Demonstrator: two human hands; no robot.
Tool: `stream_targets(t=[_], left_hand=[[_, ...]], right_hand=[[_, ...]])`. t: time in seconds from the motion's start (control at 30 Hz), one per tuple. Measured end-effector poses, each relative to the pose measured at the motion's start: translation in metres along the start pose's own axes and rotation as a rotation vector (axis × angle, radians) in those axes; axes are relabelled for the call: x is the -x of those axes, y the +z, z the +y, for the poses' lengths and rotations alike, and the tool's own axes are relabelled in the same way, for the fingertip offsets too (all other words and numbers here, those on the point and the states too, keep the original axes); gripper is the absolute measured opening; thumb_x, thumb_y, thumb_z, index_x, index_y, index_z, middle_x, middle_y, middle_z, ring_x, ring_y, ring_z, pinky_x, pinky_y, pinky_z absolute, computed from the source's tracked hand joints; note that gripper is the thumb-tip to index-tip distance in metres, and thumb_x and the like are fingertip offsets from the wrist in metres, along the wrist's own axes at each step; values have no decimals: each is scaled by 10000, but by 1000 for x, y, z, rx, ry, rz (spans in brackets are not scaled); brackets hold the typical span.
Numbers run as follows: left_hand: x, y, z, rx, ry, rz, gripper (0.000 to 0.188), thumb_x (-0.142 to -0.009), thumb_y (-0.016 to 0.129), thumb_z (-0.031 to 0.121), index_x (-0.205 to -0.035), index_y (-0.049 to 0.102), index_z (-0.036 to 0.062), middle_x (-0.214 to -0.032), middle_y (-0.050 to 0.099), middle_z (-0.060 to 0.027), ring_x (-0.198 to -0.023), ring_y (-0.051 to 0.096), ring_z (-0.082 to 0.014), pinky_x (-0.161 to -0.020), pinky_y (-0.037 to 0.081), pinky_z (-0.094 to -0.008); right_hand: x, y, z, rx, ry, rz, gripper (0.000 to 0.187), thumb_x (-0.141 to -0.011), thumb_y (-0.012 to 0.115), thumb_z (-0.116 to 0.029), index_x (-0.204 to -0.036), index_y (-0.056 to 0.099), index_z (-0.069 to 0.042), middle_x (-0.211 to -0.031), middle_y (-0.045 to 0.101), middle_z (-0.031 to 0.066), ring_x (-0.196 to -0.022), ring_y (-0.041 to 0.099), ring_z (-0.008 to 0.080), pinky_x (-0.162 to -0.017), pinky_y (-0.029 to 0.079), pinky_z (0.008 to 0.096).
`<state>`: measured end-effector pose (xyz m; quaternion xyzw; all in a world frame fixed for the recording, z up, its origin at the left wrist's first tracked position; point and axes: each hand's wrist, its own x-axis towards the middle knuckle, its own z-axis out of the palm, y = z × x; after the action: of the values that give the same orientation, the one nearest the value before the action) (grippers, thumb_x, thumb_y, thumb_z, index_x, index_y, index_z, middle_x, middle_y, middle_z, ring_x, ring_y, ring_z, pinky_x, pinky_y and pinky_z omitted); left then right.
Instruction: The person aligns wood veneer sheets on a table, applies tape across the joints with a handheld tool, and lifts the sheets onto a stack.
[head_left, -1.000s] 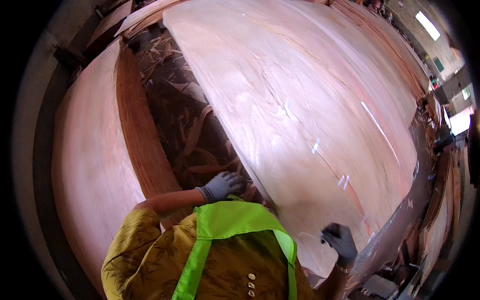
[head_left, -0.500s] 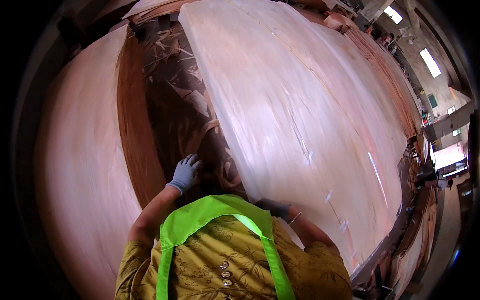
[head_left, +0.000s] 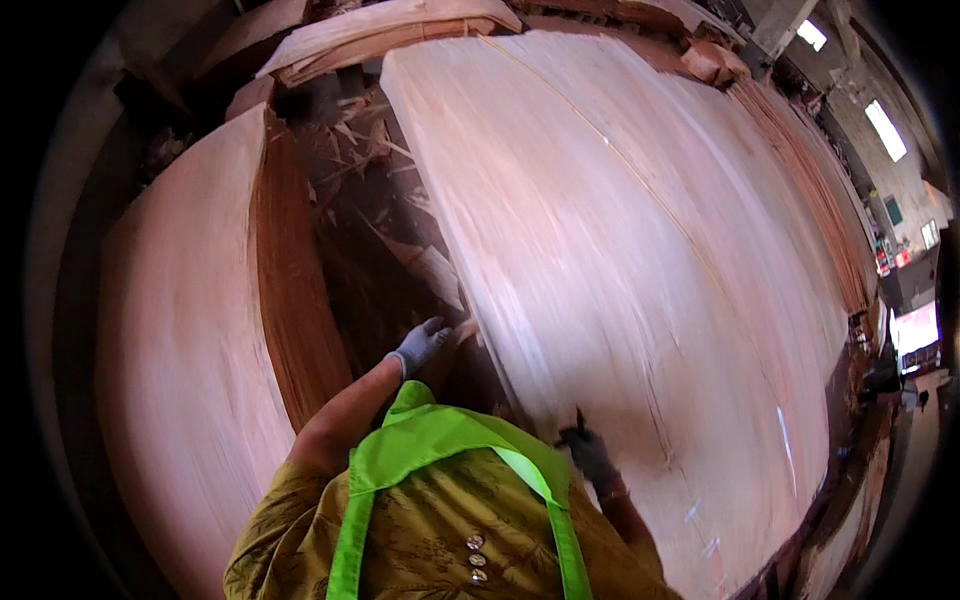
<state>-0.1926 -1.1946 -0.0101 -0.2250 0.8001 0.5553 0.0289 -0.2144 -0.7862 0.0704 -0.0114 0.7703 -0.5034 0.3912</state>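
A large stack of pale wood veneer sheets point(head_left: 580, 240) spreads before me on the right. In the gap along its left edge is my left hand point(head_left: 422, 347), in a light grey glove, with its fingers reaching toward a narrow veneer strip point(head_left: 465, 330) by that edge. Whether they touch the strip is unclear. My right hand point(head_left: 590, 455), in a dark glove, is closed over the near left corner of the stack. A thin dark point sticks up from it, too blurred to name. A second veneer stack point(head_left: 190, 310) stands to my left, its layered brown side facing the gap.
Torn veneer scraps point(head_left: 365, 150) litter the dark floor between the stacks. Bent veneer sheets point(head_left: 390, 30) lie across the far end. Another layered veneer pile point(head_left: 800, 190) runs along the right side, with bright windows point(head_left: 885, 130) in the wall beyond.
My left hand has moved right, toward the large stack's edge. My right hand has come up and forward into fuller view above the stack. The whole view has shifted slightly.
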Motion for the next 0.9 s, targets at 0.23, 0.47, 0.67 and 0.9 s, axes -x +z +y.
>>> stream_targets(t=[0.23,0.47,0.67,0.9], left_hand=[[-220,-68,-92,756,-197,-4,795,-821,555,540,-1354,317,-1,-1337,404,-137,-1203,392,-272,-945,372,-375],[-369,-108,1,985,-371,-79,692,-768,594,587,-1301,369,208,-1203,472,-32,-1090,456,-196,-865,410,-368],[-412,-142,31,880,-388,-174,403,-787,693,357,-1002,600,29,-902,640,-119,-717,622,-193,-576,510,-313],[-445,-171,1,33,-145,-395,336,-849,589,375,-757,624,54,-655,614,-101,-523,571,-198,-449,447,-321]], right_hand=[[-42,49,25,-280,78,428,225,-860,542,-216,-924,641,-24,-687,599,12,-563,523,118,-496,416,268],[-92,86,-42,-498,317,805,235,-862,546,-233,-973,627,-43,-680,580,11,-554,500,117,-482,396,264],[-107,104,-69,-695,399,987,250,-863,548,-247,-1015,614,-58,-673,563,11,-545,481,116,-470,379,261],[-104,123,-54,-899,370,1124,276,-865,551,-263,-1064,599,-77,-666,544,11,-535,458,114,-456,359,257]])
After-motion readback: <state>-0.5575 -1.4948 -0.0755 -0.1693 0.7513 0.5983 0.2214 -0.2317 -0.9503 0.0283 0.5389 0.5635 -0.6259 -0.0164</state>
